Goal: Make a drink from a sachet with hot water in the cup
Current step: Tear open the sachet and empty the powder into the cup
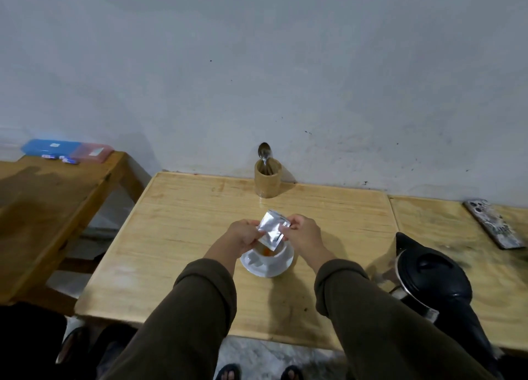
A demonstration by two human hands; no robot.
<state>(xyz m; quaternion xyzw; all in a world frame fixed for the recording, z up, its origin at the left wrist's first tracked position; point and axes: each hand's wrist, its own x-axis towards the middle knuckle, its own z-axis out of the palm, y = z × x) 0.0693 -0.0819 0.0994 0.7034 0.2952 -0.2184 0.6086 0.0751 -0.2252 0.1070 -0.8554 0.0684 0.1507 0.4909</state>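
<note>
A silver foil sachet point(272, 230) is held tilted over a white cup point(275, 254) that stands on a white saucer point(264, 266) in the middle of the light wooden table point(183, 231). My left hand point(241, 236) pinches the sachet's left edge and my right hand point(304, 235) pinches its right edge. Orange powder shows inside the cup just under the sachet's lower corner. A black electric kettle point(434, 276) stands at the table's right, beside my right forearm.
A wooden holder point(267, 181) with a metal spoon point(264, 152) stands at the table's back edge against the wall. A phone point(495, 222) lies on the adjoining table to the right. A darker bench point(43, 202) with plastic boxes point(67, 148) stands to the left.
</note>
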